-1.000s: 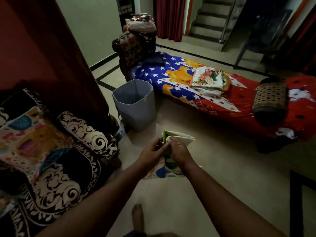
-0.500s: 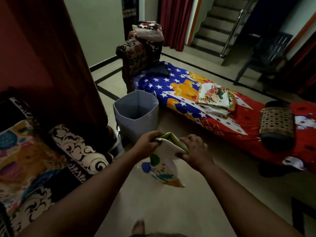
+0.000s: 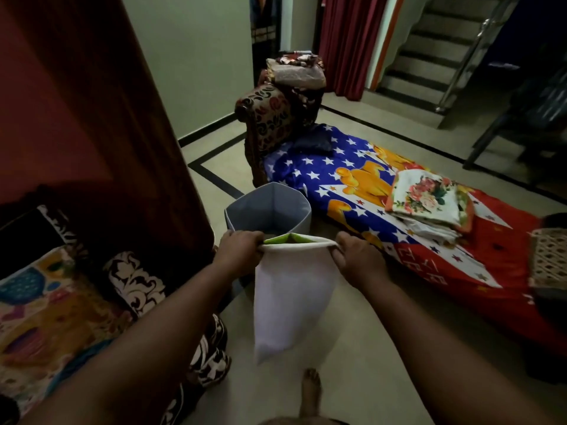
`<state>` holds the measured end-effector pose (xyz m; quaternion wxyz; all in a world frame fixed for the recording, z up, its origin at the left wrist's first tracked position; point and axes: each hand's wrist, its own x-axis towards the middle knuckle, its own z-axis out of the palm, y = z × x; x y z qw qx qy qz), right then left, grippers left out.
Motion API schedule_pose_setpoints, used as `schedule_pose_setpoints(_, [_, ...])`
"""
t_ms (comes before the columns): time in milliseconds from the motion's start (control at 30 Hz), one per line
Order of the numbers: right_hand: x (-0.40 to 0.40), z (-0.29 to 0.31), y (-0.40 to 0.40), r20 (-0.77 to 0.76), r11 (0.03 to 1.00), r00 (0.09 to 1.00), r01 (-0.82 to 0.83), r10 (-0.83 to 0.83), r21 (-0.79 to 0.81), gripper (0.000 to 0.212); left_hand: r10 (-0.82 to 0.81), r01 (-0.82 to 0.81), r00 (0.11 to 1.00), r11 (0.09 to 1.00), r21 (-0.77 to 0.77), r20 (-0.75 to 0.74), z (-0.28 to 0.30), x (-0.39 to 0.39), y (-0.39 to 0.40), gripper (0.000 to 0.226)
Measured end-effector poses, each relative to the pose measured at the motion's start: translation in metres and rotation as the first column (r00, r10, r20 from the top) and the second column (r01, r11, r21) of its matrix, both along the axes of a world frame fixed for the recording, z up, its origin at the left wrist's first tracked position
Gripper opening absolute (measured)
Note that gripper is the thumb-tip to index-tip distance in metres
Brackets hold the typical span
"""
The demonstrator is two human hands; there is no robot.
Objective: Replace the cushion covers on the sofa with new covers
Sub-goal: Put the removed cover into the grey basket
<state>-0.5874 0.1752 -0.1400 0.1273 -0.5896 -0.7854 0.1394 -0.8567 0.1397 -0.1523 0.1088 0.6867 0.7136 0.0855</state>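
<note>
A cushion cover (image 3: 291, 302) hangs in front of me, its plain white side facing me and a green lining showing at the mouth. My left hand (image 3: 242, 253) grips the left corner of its top edge. My right hand (image 3: 357, 259) grips the right corner, and the mouth is stretched between them. At the left stands the sofa (image 3: 135, 280) with a black-and-white scroll arm and a colourful cushion (image 3: 46, 308) on its seat. A folded stack of floral covers (image 3: 426, 204) lies on the low bed.
A grey fabric bin (image 3: 267, 210) stands on the floor just beyond the cover. A low bed (image 3: 429, 271) with a starred blue and red sheet runs along the right. A dark red curtain (image 3: 92, 118) hangs left. An armchair (image 3: 276, 118) and stairs (image 3: 429, 50) lie beyond.
My hands have moved apart and lifted, spreading the cover's top edge. The cover has turned, so its white side now faces me instead of the printed side.
</note>
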Motion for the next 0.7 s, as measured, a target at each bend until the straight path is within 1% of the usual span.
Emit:
schedule_pose_setpoints(33, [0.001, 0.0, 0.016, -0.119, 0.997, 0.993, 0.012, -0.021, -0.073, 0.019, 0.046, -0.037, 0.983, 0.998, -0.055, 0.177, 0.0, -0.002, 0.011, 0.014])
schedule_pose_setpoints(67, [0.003, -0.002, 0.036, -0.241, 0.986, 0.97, -0.008, -0.033, -0.166, 0.017, 0.096, -0.058, 0.927, 0.992, -0.114, 0.363, 0.001, -0.005, 0.024, 0.01])
schedule_pose_setpoints(100, [0.004, -0.002, 0.054, -0.373, 0.967, 0.926, -0.047, -0.051, -0.249, 0.016, 0.153, -0.074, 0.837, 0.983, -0.168, 0.525, 0.002, -0.005, 0.034, 0.01])
schedule_pose_setpoints(133, [0.005, -0.001, 0.071, -0.503, 0.945, 0.858, -0.076, -0.099, -0.317, 0.015, 0.209, -0.094, 0.729, 0.974, -0.208, 0.652, 0.004, -0.006, 0.045, 0.01])
schedule_pose_setpoints(167, [0.005, 0.001, 0.086, -0.628, 0.924, 0.76, -0.1, -0.168, -0.368, 0.018, 0.259, -0.128, 0.616, 0.965, -0.23, 0.744, 0.007, -0.008, 0.056, 0.01])
schedule_pose_setpoints(200, [0.004, 0.004, 0.098, -0.74, 0.912, 0.629, -0.118, -0.238, -0.393, 0.029, 0.288, -0.166, 0.516, 0.957, -0.236, 0.806, 0.01, -0.009, 0.065, 0.013])
schedule_pose_setpoints(233, [0.004, 0.006, 0.114, -0.826, 0.898, 0.476, -0.15, -0.301, -0.414, 0.044, 0.297, -0.204, 0.43, 0.952, -0.229, 0.853, 0.014, -0.009, 0.078, 0.018])
schedule_pose_setpoints(267, [0.005, 0.005, 0.132, -0.876, 0.88, 0.327, -0.2, -0.354, -0.431, 0.058, 0.295, -0.234, 0.357, 0.947, -0.221, 0.887, 0.019, -0.008, 0.091, 0.022])
schedule_pose_setpoints(300, [0.002, 0.005, 0.147, -0.894, 0.857, 0.226, -0.268, -0.388, -0.44, 0.065, 0.285, -0.258, 0.287, 0.942, -0.213, 0.914, 0.028, -0.006, 0.104, 0.026])
schedule_pose_setpoints(333, [-0.003, 0.001, 0.161, -0.886, 0.828, 0.238, -0.323, -0.397, -0.458, 0.066, 0.257, -0.264, 0.216, 0.944, -0.197, 0.942, 0.039, -0.004, 0.118, 0.03])
schedule_pose_setpoints(367, [-0.01, -0.001, 0.169, -0.87, 0.801, 0.316, -0.36, -0.378, -0.478, 0.066, 0.21, -0.248, 0.147, 0.954, -0.169, 0.967, 0.053, -0.001, 0.13, 0.033])
schedule_pose_setpoints(433, [-0.028, -0.015, 0.19, -0.786, 0.753, 0.543, -0.374, -0.295, -0.541, 0.056, 0.106, -0.198, 0.014, 0.975, -0.101, 0.994, 0.084, -0.001, 0.163, 0.038])
schedule_pose_setpoints(467, [-0.04, -0.022, 0.2, -0.748, 0.746, 0.606, -0.359, -0.27, -0.56, 0.047, 0.072, -0.185, -0.045, 0.98, -0.08, 0.996, 0.097, -0.006, 0.18, 0.041])
schedule_pose_setpoints(500, [-0.051, -0.026, 0.212, -0.736, 0.752, 0.61, -0.328, -0.294, -0.572, 0.04, 0.052, -0.187, -0.056, 0.981, -0.062, 0.997, 0.105, -0.013, 0.197, 0.046])
schedule_pose_setpoints(533, [-0.06, -0.025, 0.221, -0.738, 0.76, 0.576, -0.284, -0.352, -0.584, 0.037, 0.058, -0.209, -0.028, 0.976, -0.062, 0.998, 0.105, -0.024, 0.211, 0.053])
schedule_pose_setpoints(567, [-0.072, -0.023, 0.232, -0.749, 0.768, 0.526, -0.251, -0.404, -0.59, 0.037, 0.089, -0.256, 0.037, 0.964, -0.077, 0.995, 0.098, -0.039, 0.223, 0.063])
schedule_pose_setpoints(600, [-0.083, -0.019, 0.243, -0.758, 0.777, 0.486, -0.222, -0.435, -0.589, 0.039, 0.159, -0.28, 0.127, 0.953, -0.119, 0.979, 0.086, -0.051, 0.229, 0.075])
schedule_pose_setpoints(633, [-0.095, -0.018, 0.256, -0.76, 0.792, 0.473, -0.188, -0.445, -0.58, 0.044, 0.253, -0.248, 0.173, 0.947, -0.207, 0.952, 0.068, -0.063, 0.232, 0.09])
schedule_pose_setpoints(667, [-0.105, -0.019, 0.269, -0.747, 0.797, 0.48, -0.149, -0.459, -0.585, 0.05, 0.358, -0.194, 0.172, 0.926, -0.325, 0.918, 0.041, -0.072, 0.233, 0.106])
schedule_pose_setpoints(700, [-0.114, -0.022, 0.279, -0.73, 0.801, 0.504, -0.115, -0.462, -0.587, 0.054, 0.448, -0.136, 0.147, 0.892, -0.43, 0.882, 0.019, -0.074, 0.228, 0.114])
